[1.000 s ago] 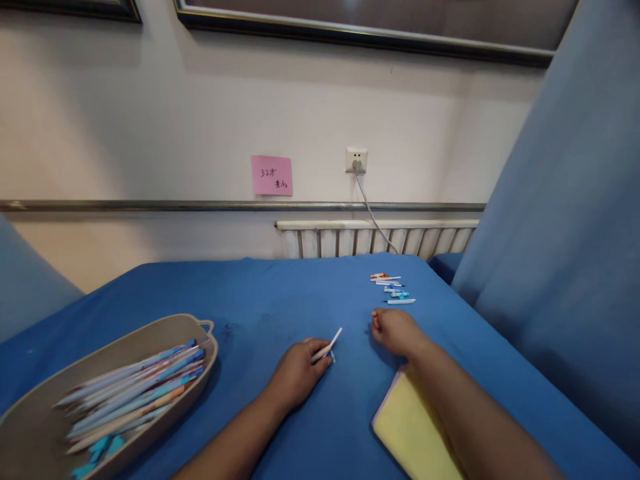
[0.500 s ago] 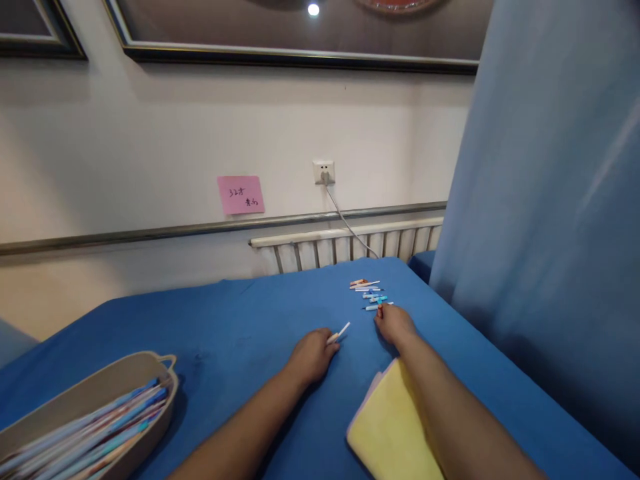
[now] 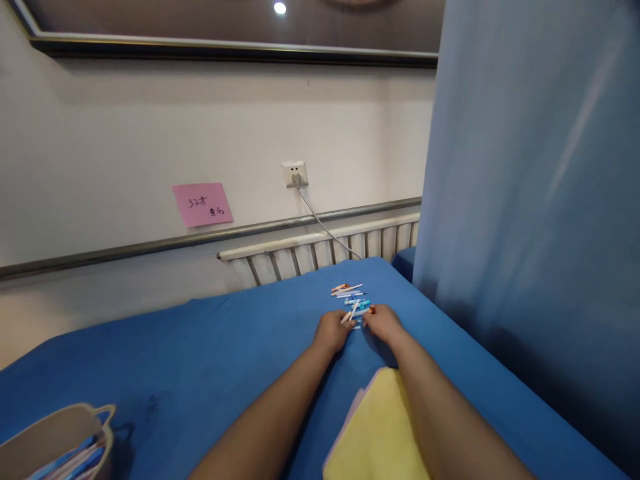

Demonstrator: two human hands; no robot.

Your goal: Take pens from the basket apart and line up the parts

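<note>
My left hand (image 3: 334, 331) is closed on a few thin white and pale pen-like sticks (image 3: 354, 311), which poke out past its fingertips. Close beside it, my right hand (image 3: 384, 324) is closed too, with a small orange-red tip (image 3: 372, 309) showing at its fingers; the rest of that item is hidden. Just beyond both hands lies a loose row of slim pen-like items (image 3: 347, 291), some white, some blue, some with orange-brown ends. They rest on a blue cloth-covered bed (image 3: 225, 373).
A beige handled basket (image 3: 65, 420) of long pen-like items stands at lower left. Under my right forearm lies a folded yellow cloth (image 3: 377, 433). A blue curtain (image 3: 525, 220) hangs at right. A plugged-in cord (image 3: 327, 232) runs from the wall socket (image 3: 295, 173) past a white railing (image 3: 320, 243).
My left hand has moved right and forward with its sticks, up to the row and close to my right hand. The view has turned right, so the basket is partly out of frame.
</note>
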